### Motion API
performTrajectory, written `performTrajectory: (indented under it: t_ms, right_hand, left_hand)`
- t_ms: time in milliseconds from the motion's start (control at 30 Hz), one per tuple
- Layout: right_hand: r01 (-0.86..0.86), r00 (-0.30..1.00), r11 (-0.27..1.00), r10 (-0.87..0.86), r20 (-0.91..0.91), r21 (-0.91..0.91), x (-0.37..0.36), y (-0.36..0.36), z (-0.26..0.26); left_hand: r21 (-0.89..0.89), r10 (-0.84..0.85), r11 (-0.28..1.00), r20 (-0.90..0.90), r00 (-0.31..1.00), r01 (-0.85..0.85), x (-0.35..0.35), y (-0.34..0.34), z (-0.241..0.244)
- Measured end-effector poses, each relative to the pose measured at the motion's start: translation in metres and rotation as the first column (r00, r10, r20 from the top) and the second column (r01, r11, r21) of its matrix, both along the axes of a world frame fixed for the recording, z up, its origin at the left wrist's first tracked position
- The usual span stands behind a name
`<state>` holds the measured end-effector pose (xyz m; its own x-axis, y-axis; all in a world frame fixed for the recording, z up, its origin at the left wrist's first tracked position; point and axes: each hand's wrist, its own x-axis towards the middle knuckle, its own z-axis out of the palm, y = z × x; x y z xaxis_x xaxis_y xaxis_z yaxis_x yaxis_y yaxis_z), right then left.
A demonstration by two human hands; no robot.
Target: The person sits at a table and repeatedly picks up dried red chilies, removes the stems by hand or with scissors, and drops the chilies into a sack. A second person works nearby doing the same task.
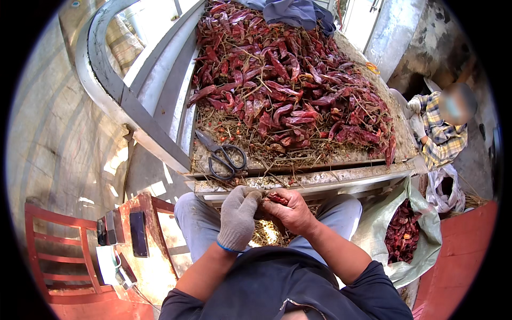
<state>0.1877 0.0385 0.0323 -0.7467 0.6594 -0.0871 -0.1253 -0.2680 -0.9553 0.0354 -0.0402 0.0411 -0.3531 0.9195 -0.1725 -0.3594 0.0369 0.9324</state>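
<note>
A dried red chili pepper point(277, 198) is held in my bare right hand point(291, 212), over my lap by the table edge. My left hand point(241, 216), in a grey knitted glove, touches the right at the fingertips; its fingers are bent, and whether they pinch the pepper's stem is hidden. Just beyond lie black-handled scissors point(224, 158), their blades pointing away to the left. A large heap of dried red chili peppers point(276, 80) covers much of the table, with loose stems point(256, 154) along its near side.
At the right stands an open woven sack point(430, 240) with chili peppers inside, near a white plastic bag point(442, 192). A co-worker in a checked shirt point(436, 132) sits beyond. A curved metal frame point(120, 100) borders the left. A phone point(139, 234) lies on a worn wooden stool point(156, 256) at lower left.
</note>
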Motion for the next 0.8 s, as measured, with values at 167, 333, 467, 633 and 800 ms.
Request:
performTrajectory:
  t_ms: [167, 333, 467, 633, 800]
  right_hand:
    - [-0.011, 1.0, 0.999, 0.011, -0.018, 0.036, 0.003, -0.003, -0.001]
    - [0.049, 0.995, 0.972, -0.066, 0.071, 0.228, 0.005, 0.002, -0.013]
    - [0.038, 0.998, 0.999, -0.037, -0.052, 0.026, 0.001, -0.007, -0.002]
    - [-0.03, 0.997, 0.989, 0.019, -0.08, -0.144, 0.028, -0.002, -0.005]
    - [0.256, 0.967, 0.966, -0.256, 0.012, -0.035, 0.093, -0.001, -0.001]
  left_hand:
    - [-0.04, -0.03, 0.999, 0.023, 0.999, 0.031, -0.001, -0.003, -0.002]
    - [0.328, 0.296, 0.901, -0.943, 0.15, 0.285, -0.02, 0.003, 0.002]
    - [0.013, 0.037, 0.999, 0.136, 0.99, -0.039, -0.004, -0.003, -0.026]
    - [0.017, 0.019, 1.0, 0.358, 0.934, -0.027, -0.003, 0.004, -0.025]
    - [-0.133, -0.185, 0.982, -0.494, 0.85, 0.136, -0.025, 0.005, -0.057]
